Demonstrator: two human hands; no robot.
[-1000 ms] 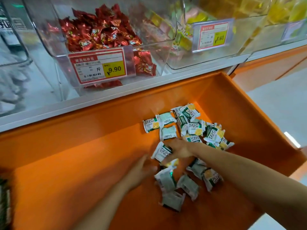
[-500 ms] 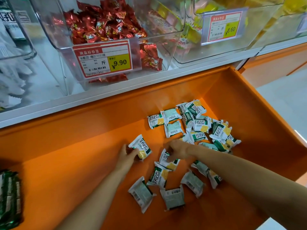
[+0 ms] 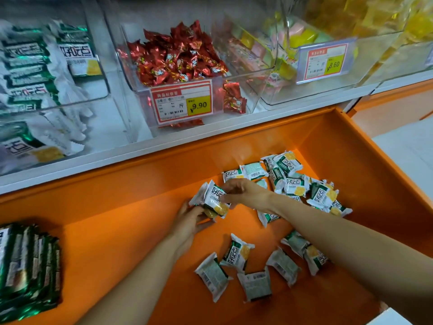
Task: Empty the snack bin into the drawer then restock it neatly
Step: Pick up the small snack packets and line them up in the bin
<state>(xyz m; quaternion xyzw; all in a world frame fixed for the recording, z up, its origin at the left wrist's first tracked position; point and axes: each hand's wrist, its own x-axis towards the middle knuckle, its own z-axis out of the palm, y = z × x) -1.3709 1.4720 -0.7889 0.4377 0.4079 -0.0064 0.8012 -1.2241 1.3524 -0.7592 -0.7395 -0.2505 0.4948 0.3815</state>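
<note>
Several small white-and-green snack packets point(image 3: 290, 181) lie loose in the open orange drawer point(image 3: 117, 231). My left hand point(image 3: 189, 221) holds a couple of upright packets point(image 3: 214, 199) from below, above the drawer's middle. My right hand point(image 3: 246, 192) pinches the top of that same small stack from the right. More packets point(image 3: 236, 254) are scattered in front of my arms. A neat row of the same packets point(image 3: 28, 266) stands at the drawer's left end. The clear snack bin point(image 3: 46, 73) at upper left holds white-and-green packets too.
Above the drawer runs a white shelf edge point(image 3: 164, 141) with clear bins: red candies point(image 3: 178, 55) behind a 9.90 price tag point(image 3: 182, 105), and yellow and pastel sweets point(image 3: 304, 38) behind an 8.60 tag. The drawer's right wall point(image 3: 375, 165) rises steeply.
My left hand has lifted its packet and my right hand has brought another against it, forming a small stack. The camera has swung left, showing the left bin and the row.
</note>
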